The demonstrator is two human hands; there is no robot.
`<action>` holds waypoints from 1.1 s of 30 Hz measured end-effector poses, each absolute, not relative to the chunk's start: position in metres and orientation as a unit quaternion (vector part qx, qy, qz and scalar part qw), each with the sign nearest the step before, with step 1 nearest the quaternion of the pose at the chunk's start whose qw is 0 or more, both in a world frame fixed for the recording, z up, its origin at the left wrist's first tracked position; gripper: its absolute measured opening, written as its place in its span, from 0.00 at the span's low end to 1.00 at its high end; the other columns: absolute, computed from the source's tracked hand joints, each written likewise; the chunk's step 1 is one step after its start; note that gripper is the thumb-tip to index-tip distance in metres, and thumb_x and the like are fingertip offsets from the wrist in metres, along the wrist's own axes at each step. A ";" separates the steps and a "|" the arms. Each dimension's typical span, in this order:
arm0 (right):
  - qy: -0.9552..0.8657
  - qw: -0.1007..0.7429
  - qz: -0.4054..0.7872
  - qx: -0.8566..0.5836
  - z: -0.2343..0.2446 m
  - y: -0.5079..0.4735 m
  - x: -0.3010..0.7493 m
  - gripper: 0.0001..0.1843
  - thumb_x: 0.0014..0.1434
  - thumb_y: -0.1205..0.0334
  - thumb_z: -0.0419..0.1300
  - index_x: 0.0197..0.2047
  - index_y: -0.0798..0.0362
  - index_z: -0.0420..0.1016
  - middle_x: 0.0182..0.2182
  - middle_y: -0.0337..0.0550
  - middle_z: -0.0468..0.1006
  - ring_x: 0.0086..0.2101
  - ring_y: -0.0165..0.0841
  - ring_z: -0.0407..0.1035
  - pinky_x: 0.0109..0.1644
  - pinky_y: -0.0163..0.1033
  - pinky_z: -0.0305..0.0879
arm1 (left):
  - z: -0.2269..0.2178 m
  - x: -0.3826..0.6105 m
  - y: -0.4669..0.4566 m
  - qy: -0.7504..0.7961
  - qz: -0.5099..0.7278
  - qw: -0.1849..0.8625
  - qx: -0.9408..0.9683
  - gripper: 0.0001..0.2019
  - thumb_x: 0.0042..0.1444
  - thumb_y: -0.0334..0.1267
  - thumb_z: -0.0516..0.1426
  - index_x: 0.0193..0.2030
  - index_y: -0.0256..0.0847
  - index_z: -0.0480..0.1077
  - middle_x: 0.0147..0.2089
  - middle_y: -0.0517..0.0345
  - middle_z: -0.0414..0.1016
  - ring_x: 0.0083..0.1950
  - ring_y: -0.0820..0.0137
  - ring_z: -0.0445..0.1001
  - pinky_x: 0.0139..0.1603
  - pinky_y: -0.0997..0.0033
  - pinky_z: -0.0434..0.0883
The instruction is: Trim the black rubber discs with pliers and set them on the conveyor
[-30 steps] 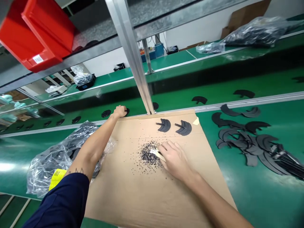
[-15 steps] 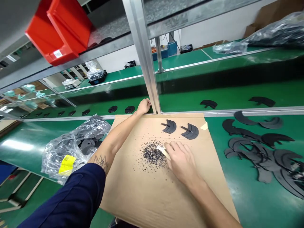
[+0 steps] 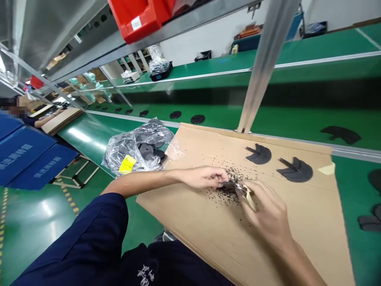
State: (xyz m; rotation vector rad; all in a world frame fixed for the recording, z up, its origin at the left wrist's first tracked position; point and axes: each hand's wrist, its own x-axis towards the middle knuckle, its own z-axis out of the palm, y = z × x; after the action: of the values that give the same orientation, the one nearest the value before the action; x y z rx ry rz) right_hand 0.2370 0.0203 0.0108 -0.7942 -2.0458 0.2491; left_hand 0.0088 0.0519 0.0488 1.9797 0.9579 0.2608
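My right hand (image 3: 269, 208) is closed around nippers with cream handles (image 3: 251, 199), their metal jaws pointing left. Their jaws touch a small black plastic part (image 3: 228, 184), which my left hand (image 3: 206, 176) pinches from the other side. Fingers and jaws partly hide the part, so its full shape cannot be made out. Beneath both hands, many black trimmings (image 3: 228, 197) lie scattered over a brown cardboard sheet (image 3: 190, 222). Two black curved parts with thin stems, one nearer the post (image 3: 259, 154) and one farther right (image 3: 297, 170), rest on the cardboard beyond my right hand.
A clear plastic bag of black discs (image 3: 139, 147) lies to the left. Several black parts (image 3: 197, 118) sit in a row along the green belt behind. A metal post (image 3: 262, 67) rises at the cardboard's far edge, under a shelf with a red bin (image 3: 143, 20). Another person sits far left.
My left hand has come back from beside the post to the nippers and now holds a black part. My right hand has raised the nippers to it. The view has turned left.
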 end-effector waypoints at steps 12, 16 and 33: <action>-0.669 0.446 0.352 -0.479 0.019 0.017 0.230 0.12 0.61 0.50 0.62 0.37 0.49 0.70 0.24 0.35 0.65 0.24 0.30 0.60 0.29 0.37 0.61 | 0.085 -0.187 0.073 0.619 -0.185 0.150 0.748 0.17 0.45 0.32 0.65 0.45 0.39 0.75 0.49 0.49 0.80 0.48 0.59 0.77 0.45 0.69 0.70; -0.616 0.448 0.411 -0.501 0.023 0.019 0.230 0.13 0.58 0.49 0.64 0.34 0.48 0.68 0.23 0.33 0.62 0.24 0.30 0.58 0.28 0.36 0.59 | 0.083 -0.201 0.081 0.617 -0.162 0.143 0.757 0.10 0.49 0.38 0.65 0.38 0.40 0.76 0.41 0.53 0.81 0.42 0.63 0.77 0.42 0.72 0.70; -0.457 0.536 0.477 -0.526 0.011 0.014 0.229 0.16 0.52 0.54 0.70 0.32 0.49 0.65 0.26 0.32 0.59 0.28 0.28 0.54 0.34 0.38 0.57 | 0.031 0.005 0.035 0.445 0.444 0.505 0.592 0.16 0.52 0.45 0.68 0.33 0.38 0.68 0.29 0.62 0.70 0.29 0.77 0.69 0.32 0.77 0.69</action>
State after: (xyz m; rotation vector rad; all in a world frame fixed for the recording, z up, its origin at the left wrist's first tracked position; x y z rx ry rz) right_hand 0.2289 0.0138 0.0114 -1.2535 -1.0885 1.1356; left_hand 0.0053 0.0355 0.0312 1.4276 1.0737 1.0725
